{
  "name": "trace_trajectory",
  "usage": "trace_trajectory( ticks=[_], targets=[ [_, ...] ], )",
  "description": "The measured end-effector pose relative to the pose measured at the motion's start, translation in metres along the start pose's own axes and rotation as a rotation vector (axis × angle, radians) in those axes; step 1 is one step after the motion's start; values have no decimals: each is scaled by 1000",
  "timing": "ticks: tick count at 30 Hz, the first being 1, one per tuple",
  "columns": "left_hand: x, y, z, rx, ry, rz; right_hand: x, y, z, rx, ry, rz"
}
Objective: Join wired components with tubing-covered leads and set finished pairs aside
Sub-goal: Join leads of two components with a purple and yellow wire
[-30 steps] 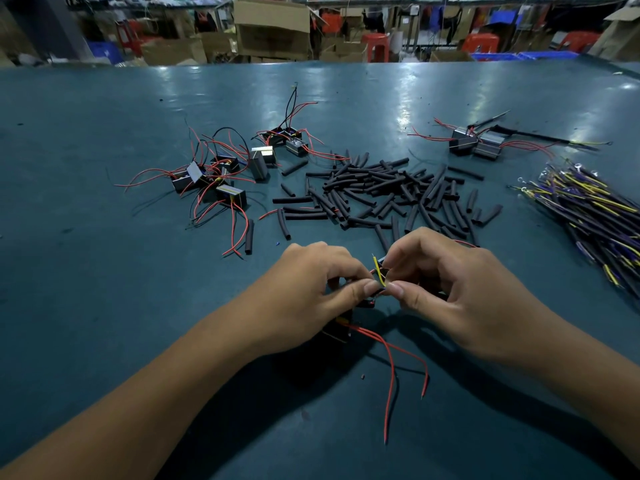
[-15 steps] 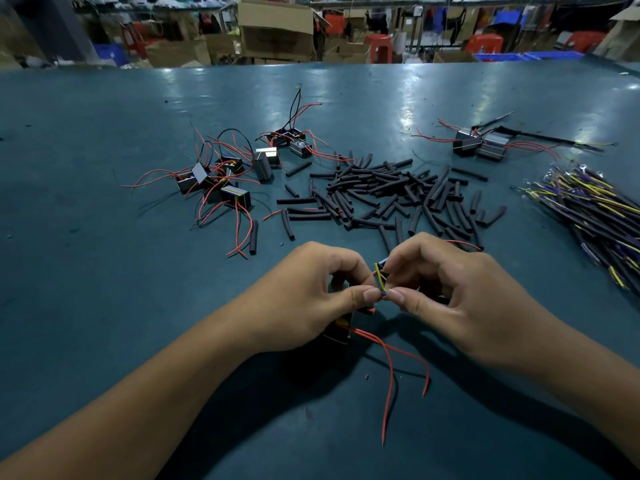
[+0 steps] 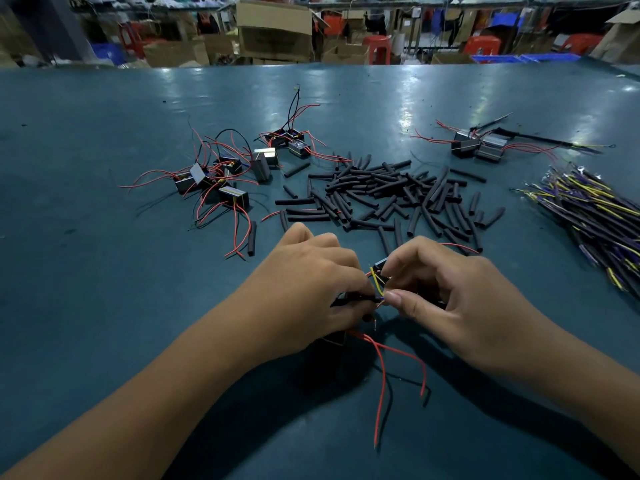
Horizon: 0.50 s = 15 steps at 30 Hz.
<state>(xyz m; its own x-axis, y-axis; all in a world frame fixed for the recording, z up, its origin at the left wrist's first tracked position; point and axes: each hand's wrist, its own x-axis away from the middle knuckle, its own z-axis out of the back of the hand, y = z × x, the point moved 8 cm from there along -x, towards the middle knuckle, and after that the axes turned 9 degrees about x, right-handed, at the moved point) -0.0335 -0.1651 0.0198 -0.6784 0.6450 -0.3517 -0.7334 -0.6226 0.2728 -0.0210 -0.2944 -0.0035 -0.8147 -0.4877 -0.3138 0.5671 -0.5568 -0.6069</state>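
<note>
- Teal worktable (image 3: 104, 306), spanning the whole near view, with cardboard boxes (image 3: 273, 29) and red stools (image 3: 377, 50) beyond its far edge.
- Heap of loose black tubing pieces (image 3: 388, 195) at the table's middle, just beyond both hands.
- Bundle of purple-and-yellow wires (image 3: 595, 216) along the right edge.
- Cluster of black wired components (image 3: 221, 181) with red leads at left of the tubing; a joined pair (image 3: 479, 148) well apart at far right.
- Left hand (image 3: 308, 292), fingers curled, gripping a black tube-covered lead (image 3: 360, 298); a dark component (image 3: 334, 337) partly hidden beneath it, red leads (image 3: 382, 372) trailing toward the near edge.
- Right hand (image 3: 446, 292), thumb and forefinger pinching a yellow wire (image 3: 376, 281), a second component (image 3: 381, 264) tucked under its fingers.
- Tube end and yellow wire meeting between the two thumbs; whether touching, cannot tell.
</note>
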Motion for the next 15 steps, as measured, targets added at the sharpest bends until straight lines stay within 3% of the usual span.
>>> trace_trajectory(
  ticks=[6, 12, 15],
  targets=[
    [-1, 5, -5, -144, -1, -45, 1, 0, 0, -25, 3, 6],
    [0, -10, -6, 187, 32, 83, 1, -2, 0, 5, -6, 13],
    [0, -12, -7, 233, 27, 98, 1, -6, 0, 66, -15, 31]
  ],
)
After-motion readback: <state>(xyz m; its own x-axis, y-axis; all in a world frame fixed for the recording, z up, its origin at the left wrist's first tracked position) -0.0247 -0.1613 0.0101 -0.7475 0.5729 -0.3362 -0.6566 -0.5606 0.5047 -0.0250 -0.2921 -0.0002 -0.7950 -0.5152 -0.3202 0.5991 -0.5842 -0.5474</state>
